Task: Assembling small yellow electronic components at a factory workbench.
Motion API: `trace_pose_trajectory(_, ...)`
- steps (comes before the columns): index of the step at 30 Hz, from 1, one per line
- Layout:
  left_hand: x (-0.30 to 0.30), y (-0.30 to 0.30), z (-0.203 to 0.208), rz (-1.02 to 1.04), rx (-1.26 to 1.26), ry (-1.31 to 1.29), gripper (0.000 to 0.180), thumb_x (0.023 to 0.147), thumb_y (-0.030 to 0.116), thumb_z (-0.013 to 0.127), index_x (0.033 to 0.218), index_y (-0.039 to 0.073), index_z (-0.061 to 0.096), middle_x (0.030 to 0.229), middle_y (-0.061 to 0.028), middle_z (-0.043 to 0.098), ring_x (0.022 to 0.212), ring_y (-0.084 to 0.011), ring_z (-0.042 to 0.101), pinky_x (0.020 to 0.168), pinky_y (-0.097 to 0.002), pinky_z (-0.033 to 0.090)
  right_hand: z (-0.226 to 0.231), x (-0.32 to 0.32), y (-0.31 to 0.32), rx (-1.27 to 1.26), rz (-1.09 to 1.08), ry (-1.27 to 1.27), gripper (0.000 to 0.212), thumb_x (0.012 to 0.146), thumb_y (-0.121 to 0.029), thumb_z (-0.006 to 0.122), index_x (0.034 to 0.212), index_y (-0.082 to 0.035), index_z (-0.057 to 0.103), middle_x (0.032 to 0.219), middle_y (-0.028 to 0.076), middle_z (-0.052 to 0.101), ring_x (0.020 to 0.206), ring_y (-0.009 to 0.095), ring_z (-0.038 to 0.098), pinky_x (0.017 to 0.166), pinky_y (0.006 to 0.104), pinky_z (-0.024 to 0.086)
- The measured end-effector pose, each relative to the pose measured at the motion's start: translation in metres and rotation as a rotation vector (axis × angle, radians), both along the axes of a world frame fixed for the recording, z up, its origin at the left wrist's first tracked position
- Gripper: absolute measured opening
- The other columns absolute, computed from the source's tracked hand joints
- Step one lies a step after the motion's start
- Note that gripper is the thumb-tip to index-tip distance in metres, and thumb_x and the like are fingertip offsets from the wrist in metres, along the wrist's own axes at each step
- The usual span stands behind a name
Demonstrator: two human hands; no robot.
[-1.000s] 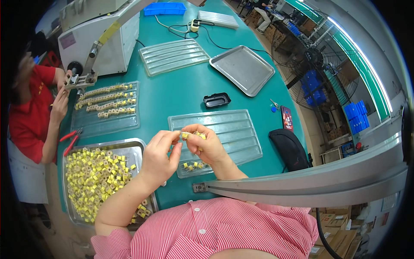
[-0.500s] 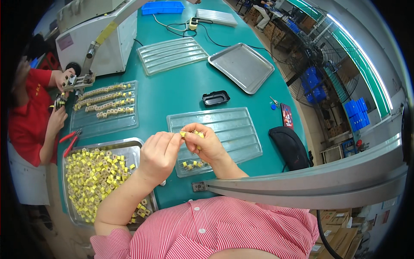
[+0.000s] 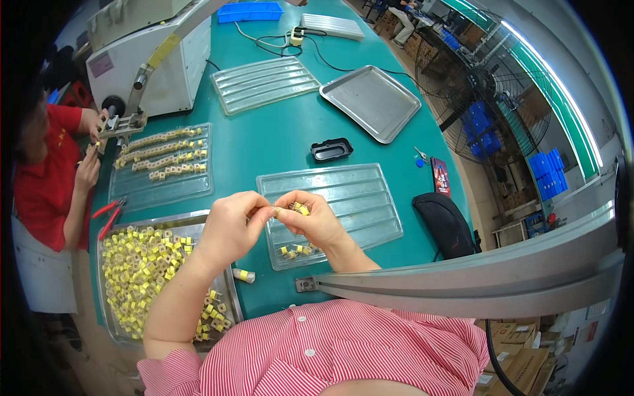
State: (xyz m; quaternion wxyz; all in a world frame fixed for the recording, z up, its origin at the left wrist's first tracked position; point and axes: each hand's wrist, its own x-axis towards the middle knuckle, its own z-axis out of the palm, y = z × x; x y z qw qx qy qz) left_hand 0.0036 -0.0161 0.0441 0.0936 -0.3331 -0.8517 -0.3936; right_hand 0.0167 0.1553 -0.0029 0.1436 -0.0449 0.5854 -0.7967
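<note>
My left hand and my right hand meet above the near end of a clear grooved plastic tray. Together they pinch small yellow components between the fingertips. A few more yellow components lie in the tray's near groove, just below my right hand. To my left, a metal tray holds a heap of several loose yellow components. A small yellow-banded roll lies on the teal table by that tray.
Another person in red works at a white machine on the left, beside a tray of lined-up components and red pliers. Farther off lie an empty metal tray, a grooved tray, a black holder and a black pouch.
My hands stay together over the tray, fingers shifting slightly on the components. The person in red moved a hand a little at the machine.
</note>
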Motion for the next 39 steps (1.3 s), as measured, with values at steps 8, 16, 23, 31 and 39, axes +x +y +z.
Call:
trace_pose_trajectory(8, -0.006, -0.004, -0.017, -0.204, 0.679, -0.991, 0.015, 0.075, 0.006, 0.059, 0.083, -0.001, 0.048, 0.075, -0.0078, 0.055, 0.065, -0.0139, 0.058, 0.053, -0.0238, 0.046, -0.001, 0.001, -0.003, -0.113, -0.017, -0.035, 0.017, 0.075, -0.013, 0.062, 0.087, -0.002, 0.057, 0.061, -0.003, 0.049, 0.049, 0.003, 0.043, 0.041, 0.0150, 0.029)
trace_pose_trajectory(16, -0.007, -0.002, -0.023, -0.224, 0.731, -1.047, 0.015, 0.074, 0.007, 0.060, 0.081, 0.000, 0.048, 0.074, -0.0072, 0.055, 0.064, -0.0140, 0.057, 0.053, -0.0241, 0.046, 0.001, 0.001, -0.001, -0.084, -0.002, -0.005, 0.014, 0.076, -0.009, 0.060, 0.087, -0.001, 0.056, 0.063, 0.000, 0.051, 0.050, 0.004, 0.043, 0.041, 0.0159, 0.032)
trace_pose_trajectory(23, -0.005, -0.003, -0.021, -0.215, 0.715, -1.040, 0.014, 0.074, 0.006, 0.060, 0.080, 0.001, 0.048, 0.072, -0.0072, 0.055, 0.063, -0.0140, 0.057, 0.053, -0.0240, 0.046, 0.005, 0.004, -0.002, 0.030, -0.022, 0.051, 0.019, 0.073, -0.014, 0.065, 0.085, -0.001, 0.058, 0.064, -0.001, 0.053, 0.054, 0.003, 0.045, 0.045, 0.0155, 0.035)
trace_pose_trajectory(31, -0.006, -0.003, -0.020, -0.213, 0.705, -1.038, 0.015, 0.073, 0.006, 0.061, 0.079, 0.001, 0.048, 0.072, -0.0070, 0.055, 0.063, -0.0138, 0.057, 0.053, -0.0239, 0.045, 0.005, 0.004, -0.001, 0.067, -0.034, 0.106, 0.019, 0.073, -0.014, 0.065, 0.084, -0.001, 0.059, 0.066, 0.000, 0.055, 0.055, 0.003, 0.046, 0.047, 0.0158, 0.037)
trace_pose_trajectory(39, -0.004, -0.003, -0.020, -0.216, 0.701, -0.990, 0.019, 0.074, 0.004, 0.059, 0.087, -0.001, 0.046, 0.074, -0.0069, 0.054, 0.063, -0.0133, 0.056, 0.052, -0.0233, 0.045, 0.010, 0.005, -0.003, 0.128, -0.053, 0.123, 0.019, 0.073, -0.013, 0.065, 0.085, 0.000, 0.058, 0.067, 0.001, 0.055, 0.056, 0.004, 0.048, 0.048, 0.0169, 0.039)
